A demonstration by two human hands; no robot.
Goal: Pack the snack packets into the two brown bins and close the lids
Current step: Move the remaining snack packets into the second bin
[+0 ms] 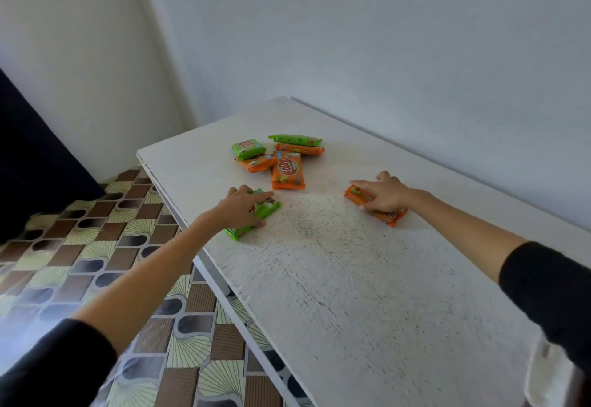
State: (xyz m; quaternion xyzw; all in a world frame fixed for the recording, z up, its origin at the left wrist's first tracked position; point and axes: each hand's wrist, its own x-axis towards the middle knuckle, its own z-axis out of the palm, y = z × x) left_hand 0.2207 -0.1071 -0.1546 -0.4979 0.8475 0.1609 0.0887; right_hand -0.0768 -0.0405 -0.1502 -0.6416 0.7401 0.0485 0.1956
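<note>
Presently, a green packet (238,232) is gripped by the left hand (244,206), an orange packet (390,215) by the right hand (385,195); gathering is judged begun, and the bins, unseen, must be reached next.

The orange packet (287,171) lying flat in the pile bears a red logo whose white letters begin "TU"; the rest is unclear. A similar logo on the green packet (248,148) is too blurred to read.

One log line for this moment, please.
left hand: grips green packet | right hand: grips orange packet | pile: five packets, untouched | bins: not in view
</note>
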